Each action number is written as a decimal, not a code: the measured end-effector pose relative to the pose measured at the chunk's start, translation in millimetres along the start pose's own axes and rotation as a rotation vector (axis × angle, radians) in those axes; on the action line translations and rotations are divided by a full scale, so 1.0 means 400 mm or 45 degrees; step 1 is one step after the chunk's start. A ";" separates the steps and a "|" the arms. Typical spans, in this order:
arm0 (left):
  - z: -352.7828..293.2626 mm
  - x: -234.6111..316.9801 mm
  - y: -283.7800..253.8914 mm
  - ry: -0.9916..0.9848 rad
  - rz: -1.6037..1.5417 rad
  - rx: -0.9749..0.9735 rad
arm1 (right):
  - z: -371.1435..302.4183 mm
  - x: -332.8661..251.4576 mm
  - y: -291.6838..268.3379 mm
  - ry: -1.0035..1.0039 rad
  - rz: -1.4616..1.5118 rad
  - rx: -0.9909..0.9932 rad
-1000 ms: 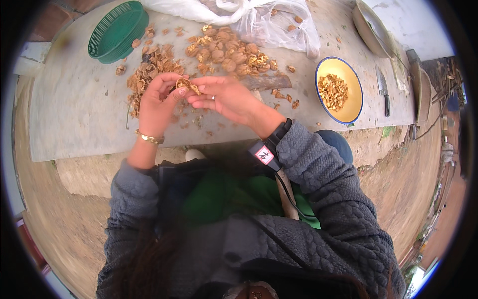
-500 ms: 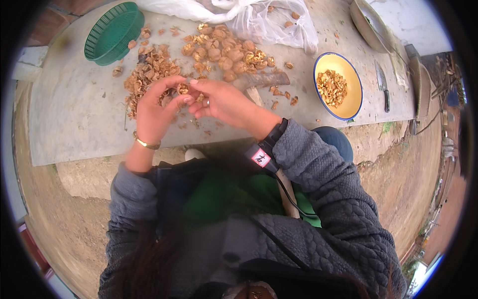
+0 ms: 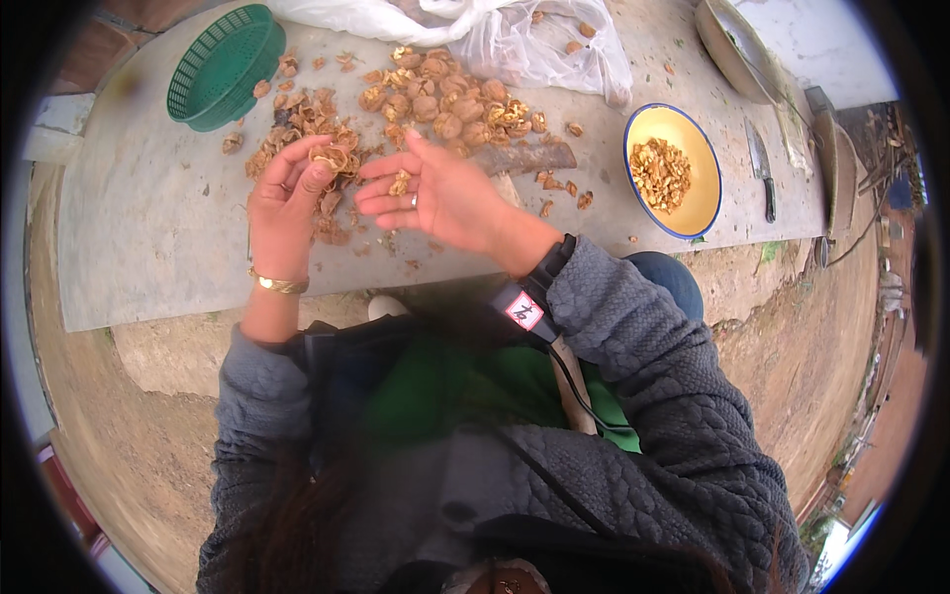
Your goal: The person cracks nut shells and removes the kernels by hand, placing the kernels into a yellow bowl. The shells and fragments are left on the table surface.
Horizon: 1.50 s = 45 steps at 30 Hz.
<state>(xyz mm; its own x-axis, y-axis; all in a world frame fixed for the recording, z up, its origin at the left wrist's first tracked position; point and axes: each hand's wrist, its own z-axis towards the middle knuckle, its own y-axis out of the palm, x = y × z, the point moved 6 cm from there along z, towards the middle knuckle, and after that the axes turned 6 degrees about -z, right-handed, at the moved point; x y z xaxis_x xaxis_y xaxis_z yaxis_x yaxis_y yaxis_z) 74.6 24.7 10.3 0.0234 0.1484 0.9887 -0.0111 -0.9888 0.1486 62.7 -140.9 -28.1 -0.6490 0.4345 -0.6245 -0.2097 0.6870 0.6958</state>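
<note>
Over the near edge of the shell heap, my left hand (image 3: 282, 213) pinches a cracked walnut shell (image 3: 332, 156) between thumb and fingertips. Just to its right, my right hand (image 3: 450, 203) is turned palm up with its fingers stretched out. A piece of walnut kernel (image 3: 399, 183) rests on those fingers, so the hand carries it without closing round it. Broken brown shells (image 3: 307, 119) are heaped beyond my left hand. Beyond my right hand lies a pile of walnuts (image 3: 447, 99), some whole and some cracked open.
A yellow bowl with a blue rim (image 3: 705, 198) holds walnut kernels on the right. Past it lies a knife (image 3: 760, 168). A green basket (image 3: 226, 69) stands at far left, a clear plastic bag (image 3: 544, 54) at the back. A wooden piece (image 3: 524, 156) lies by the walnuts.
My hands have moved apart. The left hand has drawn slightly left with the shell, while the right has opened out and now shows the kernel on its fingers.
</note>
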 end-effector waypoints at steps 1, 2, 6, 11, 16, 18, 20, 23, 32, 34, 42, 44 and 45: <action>0.005 -0.006 -0.016 -0.043 -0.080 0.093 | -0.003 -0.008 0.005 -0.021 0.012 -0.017; 0.012 -0.018 -0.022 -0.151 -0.151 0.104 | -0.005 -0.010 0.004 -0.009 0.025 0.020; 0.010 -0.040 -0.036 -0.219 -0.311 0.168 | 0.000 -0.020 0.001 -0.143 -0.095 0.026; 0.010 -0.043 -0.030 -0.180 -0.295 0.076 | -0.004 -0.023 0.016 -0.542 -1.115 0.254; -0.002 -0.068 0.006 -0.398 -0.327 -0.089 | -0.127 -0.187 0.050 -1.108 -2.627 0.673; -0.018 -0.072 0.024 -0.481 -0.356 -0.152 | -0.216 -0.315 -0.039 -0.974 -2.912 1.046; -0.028 -0.057 0.057 -0.443 -0.453 -0.316 | -0.354 -0.429 -0.178 -0.510 -2.987 1.709; -0.040 -0.037 0.084 -0.391 -0.454 -0.417 | -0.453 -0.452 -0.346 0.359 -2.731 1.877; -0.053 0.005 0.121 -0.113 -0.077 -0.485 | -0.178 -0.254 -0.037 -0.540 -1.276 0.519; -0.053 0.019 0.123 0.052 0.130 -0.482 | -0.121 -0.148 -0.007 -0.241 -1.111 0.291; -0.064 0.035 0.133 0.335 0.545 -0.506 | -0.074 -0.071 0.005 -0.156 -0.864 0.129; -0.064 0.034 0.129 0.319 0.582 -0.499 | -0.074 -0.069 0.006 -0.120 -0.748 0.131; -0.064 0.036 0.127 0.331 0.584 -0.495 | -0.074 -0.071 0.006 -0.140 -0.798 0.154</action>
<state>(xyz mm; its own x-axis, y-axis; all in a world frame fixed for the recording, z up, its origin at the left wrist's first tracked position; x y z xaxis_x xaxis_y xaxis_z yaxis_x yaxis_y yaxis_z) 48.9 -23.2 32.4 -0.3116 -0.2407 0.9192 -0.3243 -0.8824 -0.3410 59.2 -168.7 1.9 -0.3502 -0.0171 -0.9365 -0.4361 0.8878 0.1469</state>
